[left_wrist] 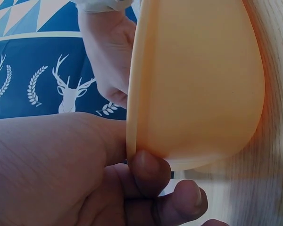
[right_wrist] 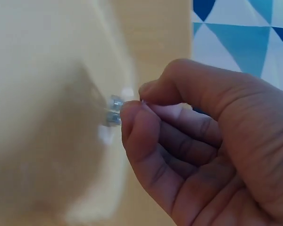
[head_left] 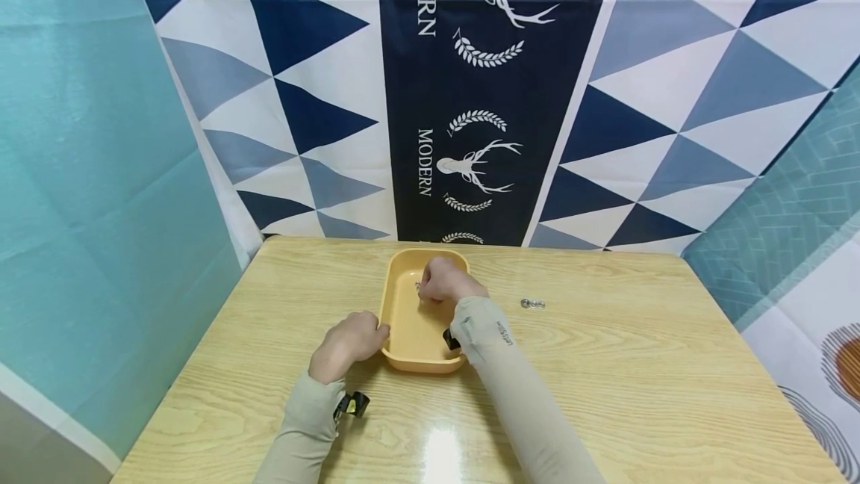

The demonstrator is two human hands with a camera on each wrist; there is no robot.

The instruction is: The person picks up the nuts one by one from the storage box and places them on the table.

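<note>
My left hand [head_left: 351, 342] grips the near left corner of a yellow plastic tray [head_left: 410, 364]. In the left wrist view its thumb and fingers [left_wrist: 150, 172] pinch the thin rim from both sides. My right hand [head_left: 446, 282] reaches down into the far part of the tray. Its thumb and index finger pinch together on a tiny shiny piece, mostly hidden between the fingertips [right_wrist: 148, 89]. Just beyond them, small clear, glassy pieces [right_wrist: 114, 110] lie on the tray's floor. In the head view these pieces [head_left: 418, 285] show left of the right hand.
On the wooden table [head_left: 605, 364], right of the tray, lies a short row of small silvery and clear pieces [head_left: 533, 304]. A patterned cloth [head_left: 470, 95] hangs behind the table's far edge. A teal sheet [head_left: 101, 170] hangs along the left side.
</note>
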